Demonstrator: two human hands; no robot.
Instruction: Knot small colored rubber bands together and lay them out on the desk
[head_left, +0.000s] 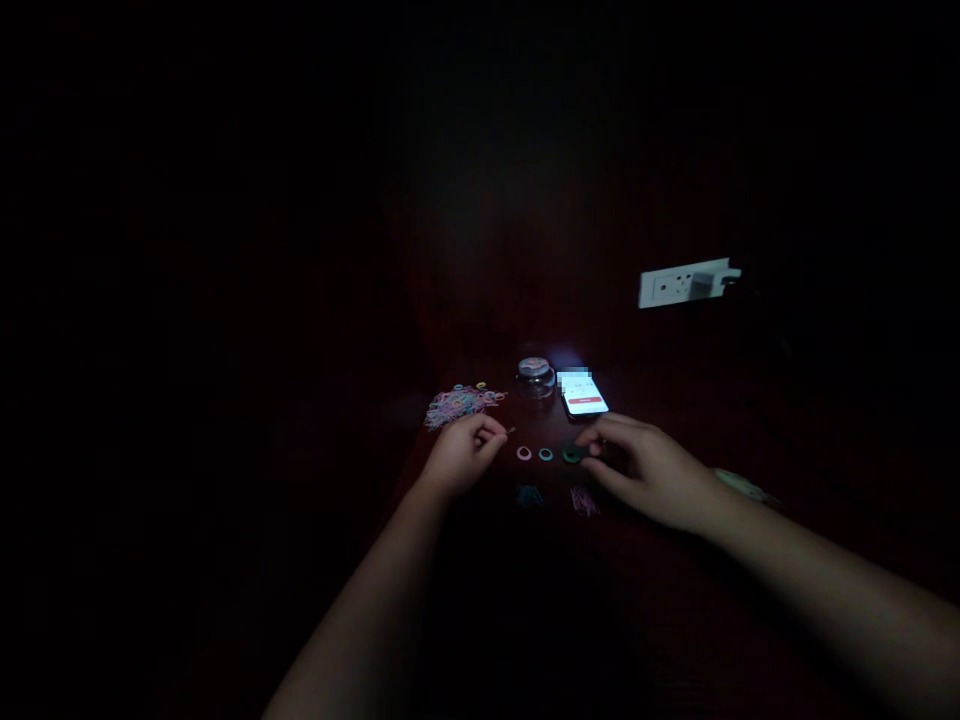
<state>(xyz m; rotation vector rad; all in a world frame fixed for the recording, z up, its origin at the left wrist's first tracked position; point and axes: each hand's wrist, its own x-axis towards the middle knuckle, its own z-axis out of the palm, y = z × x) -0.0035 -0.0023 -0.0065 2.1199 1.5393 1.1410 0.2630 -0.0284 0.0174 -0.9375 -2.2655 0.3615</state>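
Note:
My left hand (469, 452) is closed in a pinch, with a tiny dark thing (511, 431) poking out past the fingertips, too small to name. Beside it lies a pile of small colourful elastic bands (461, 405). A pink ring-shaped band (524, 454), a light blue one (546, 455) and a dark green one (571, 456) form a row on the dark table. My right hand (649, 465) hovers at the green band, thumb and fingers apart; whether a fingertip touches it I cannot tell. Nearer to me are a small blue bundle (529, 495) and a purple bundle (583, 500).
A small clear jar with a patterned lid (534, 370) stands behind the bands. To its right lies a phone with a lit screen (584, 392). Partly behind my right wrist is a pale greenish item (742, 485). A white socket panel (686, 283) is on the wall.

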